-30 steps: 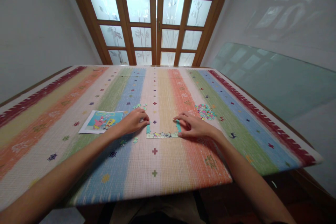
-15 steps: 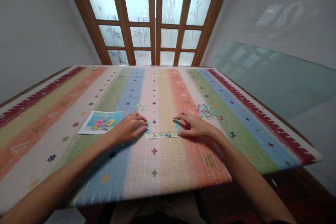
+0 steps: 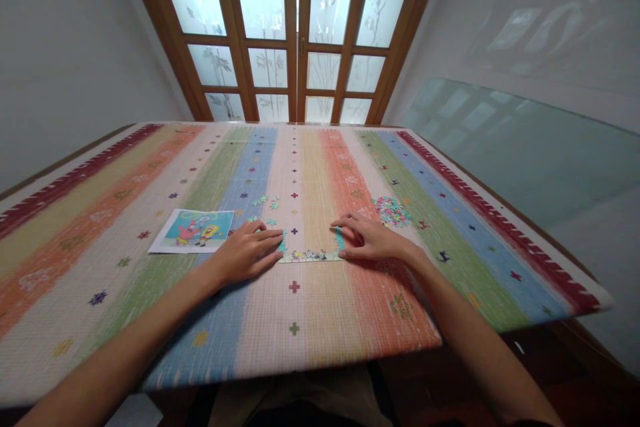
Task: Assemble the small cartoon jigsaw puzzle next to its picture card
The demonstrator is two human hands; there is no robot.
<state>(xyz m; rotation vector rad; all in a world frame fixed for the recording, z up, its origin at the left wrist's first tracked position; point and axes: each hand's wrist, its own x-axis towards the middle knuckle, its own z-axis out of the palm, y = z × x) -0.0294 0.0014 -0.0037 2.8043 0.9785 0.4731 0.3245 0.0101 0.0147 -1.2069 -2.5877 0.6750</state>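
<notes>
A partly joined jigsaw puzzle lies on the striped tablecloth in front of me, made of a bottom row and short teal side strips. My left hand rests flat at its left side, fingers stretched out and tips touching the edge pieces. At the right side, my right hand curls thumb and index finger around the teal strip, the thumb at the lower corner. Its other fingers are partly hidden. Several loose teal pieces lie just beyond my left hand.
A printed cartoon picture lies left of my left hand. A pile of mixed puzzle pieces sits beyond my right hand. The tablecloth ends at the near table edge. Wooden glass doors stand behind the table.
My left hand has lowered and flattened, its fingers now straighter along the puzzle's left side. More loose teal pieces show beyond it. My right hand stays in place.
</notes>
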